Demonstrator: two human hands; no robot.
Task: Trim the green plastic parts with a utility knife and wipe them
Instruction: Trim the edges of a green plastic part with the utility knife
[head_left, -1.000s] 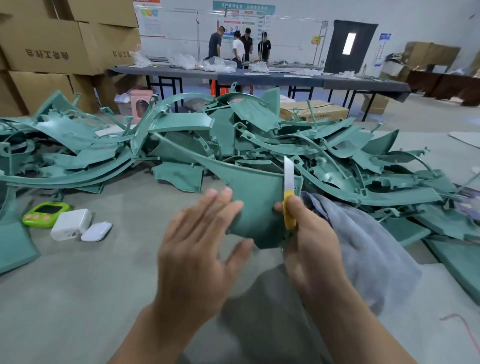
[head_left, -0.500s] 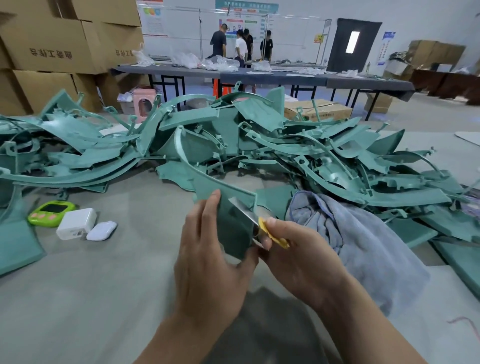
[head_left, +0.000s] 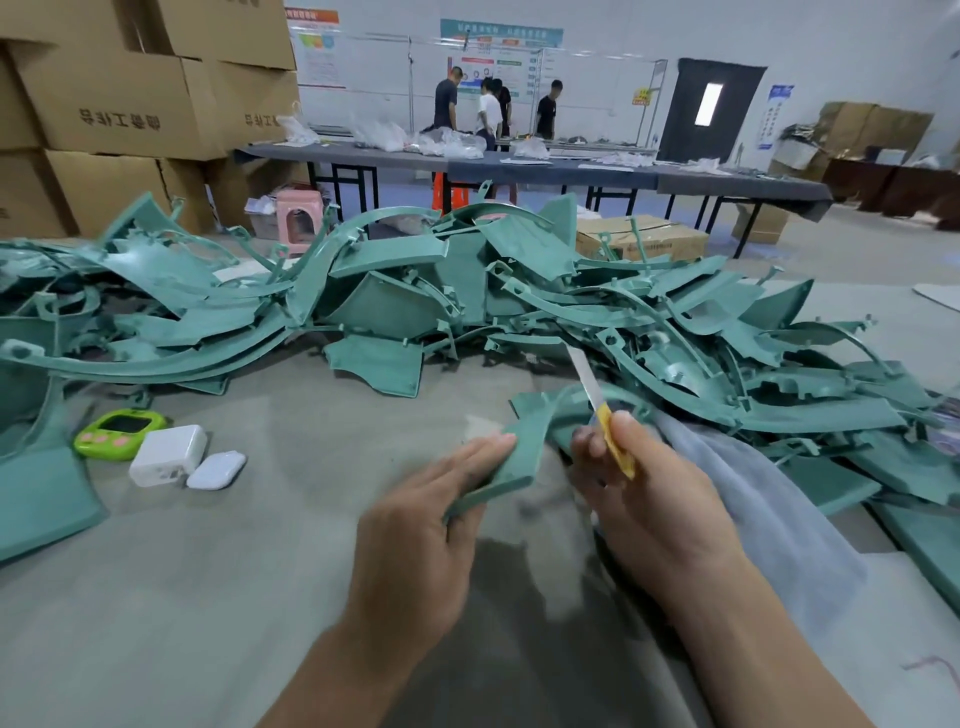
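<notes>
Head view. The left hand (head_left: 415, 525) grasps a curved green plastic part (head_left: 519, 447), lifted just in front of the pile of green parts (head_left: 519, 301). Its fingers lie nearly straight along the part's left edge, and the near end of the part sits between them and the thumb side of the hand. The right hand (head_left: 654, 499) is clenched round the yellow handle of a utility knife (head_left: 601, 413). The blade is extended and points up and away toward the pile, just right of the held part. Whether the blade touches the part cannot be told.

A grey cloth (head_left: 769, 499) lies against the pile's near right edge, beneath the right hand. In front of the pile's left end, 3 small items lie close together on the grey work surface (head_left: 208, 597): a green timer (head_left: 122, 434), a white charger block (head_left: 166, 454) and a white earbud case (head_left: 215, 470). Behind the pile stand stacked cardboard boxes (head_left: 119, 98) to the left, a pink stool (head_left: 298, 218) and a long dark table (head_left: 571, 169). Beyond that table, 4 people (head_left: 488, 109) stand.
</notes>
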